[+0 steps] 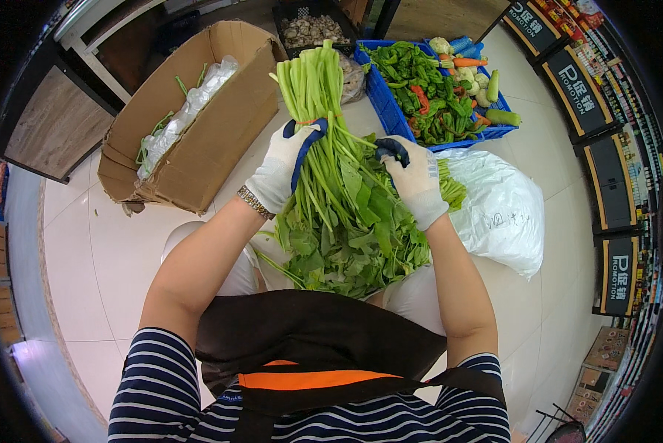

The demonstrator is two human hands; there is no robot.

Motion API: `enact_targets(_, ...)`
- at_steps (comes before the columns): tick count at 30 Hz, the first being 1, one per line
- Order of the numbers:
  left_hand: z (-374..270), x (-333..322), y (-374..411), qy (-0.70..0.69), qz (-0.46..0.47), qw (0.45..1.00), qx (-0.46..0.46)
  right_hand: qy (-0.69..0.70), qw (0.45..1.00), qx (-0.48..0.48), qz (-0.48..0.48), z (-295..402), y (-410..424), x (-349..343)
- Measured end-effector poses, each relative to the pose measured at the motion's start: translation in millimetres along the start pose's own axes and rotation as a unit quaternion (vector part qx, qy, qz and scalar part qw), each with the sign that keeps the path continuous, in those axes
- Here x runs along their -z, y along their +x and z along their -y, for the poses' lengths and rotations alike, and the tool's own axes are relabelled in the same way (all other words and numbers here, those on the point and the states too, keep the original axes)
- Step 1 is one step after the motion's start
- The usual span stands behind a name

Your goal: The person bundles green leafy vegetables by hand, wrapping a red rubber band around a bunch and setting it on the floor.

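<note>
My left hand point(293, 163), in a white glove with a blue palm, grips a bunch of leafy green vegetables point(312, 83) near a red band around its stems. The cut stems point away from me and the leaves hang towards my lap. Right of the bunch, my right hand point(412, 171), gloved alike, has its fingers curled at a thin green stalk point(359, 138) that sticks out; whether they pinch it is hard to tell. More loose leafy greens point(342, 260) lie between my knees, below the bunch.
An open cardboard box point(226, 133) with clear plastic bags point(185, 119) stands at the left. Blue crates point(387, 102) of peppers and mixed vegetables stand beyond my right hand. A white plastic bag point(503, 210) lies at the right, and a black crate point(281, 27) stands at the back.
</note>
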State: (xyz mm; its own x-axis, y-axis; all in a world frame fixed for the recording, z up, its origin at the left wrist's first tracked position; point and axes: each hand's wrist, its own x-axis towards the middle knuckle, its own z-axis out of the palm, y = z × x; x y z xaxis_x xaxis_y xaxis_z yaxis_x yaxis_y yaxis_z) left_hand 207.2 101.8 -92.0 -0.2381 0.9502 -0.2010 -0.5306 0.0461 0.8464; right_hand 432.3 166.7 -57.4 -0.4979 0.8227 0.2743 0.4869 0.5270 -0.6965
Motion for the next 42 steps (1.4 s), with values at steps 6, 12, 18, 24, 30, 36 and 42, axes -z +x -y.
enact_targets(6, 3, -11, -4, 0.048, 0.018, 0.997, -0.051, 0.159, 0.980, -0.066, 0.100, -14, 0, -10)
enact_targets(12, 4, -7, -3, 0.146, 0.038, 0.987, -0.058, 0.376, 0.863, -0.257, 0.219, 7, 1, 9)
enact_targets(18, 1, -12, -4, 0.107, 0.073, 0.991, -0.033, -0.017, 0.990, -0.056, 0.128, -8, 1, 4)
enact_targets(24, -2, -7, -3, 0.034, 0.078, 0.996, 0.016, -0.078, 0.996, 0.012, 0.045, 12, 2, 10)
enact_targets(30, -3, -8, -4, 0.050, 0.076, 0.996, -0.008, -0.113, 0.994, 0.016, 0.003, 16, 0, 6)
enact_targets(36, -9, -7, -5, 0.072, 0.081, 0.994, -0.024, -0.087, 0.996, -0.002, 0.027, -10, 1, -1)
enact_targets(42, -16, -2, -4, 0.064, 0.083, 0.995, -0.003, 0.250, 0.947, -0.093, 0.181, -29, 1, -6)
